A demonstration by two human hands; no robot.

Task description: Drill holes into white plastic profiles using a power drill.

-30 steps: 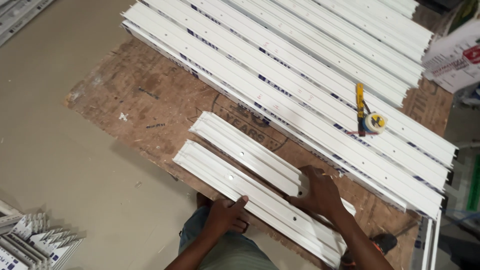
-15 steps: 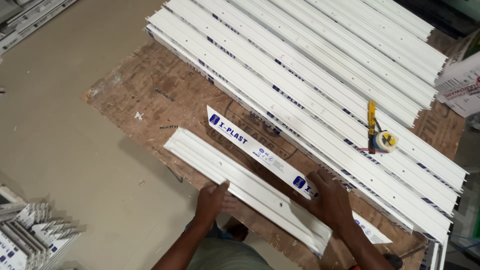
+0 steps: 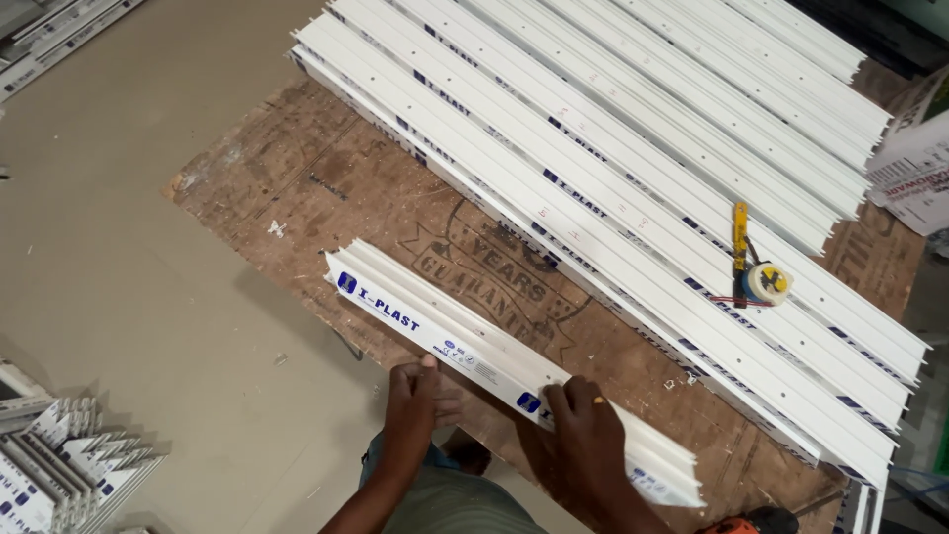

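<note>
Cut white offcuts (image 3: 59, 465) stacked on floor, far left. Left hand (image 3: 415, 400) fingers curled, gripping near edge of short white trunking pair (image 3: 494, 366), lying diagonal on plywood board (image 3: 326, 198). Right hand (image 3: 583, 435) pressed flat on top, fingers spread. Behind: long trunking lengths (image 3: 633, 168); yellow tool w/ tape roll (image 3: 756, 277) on them, right.
</note>
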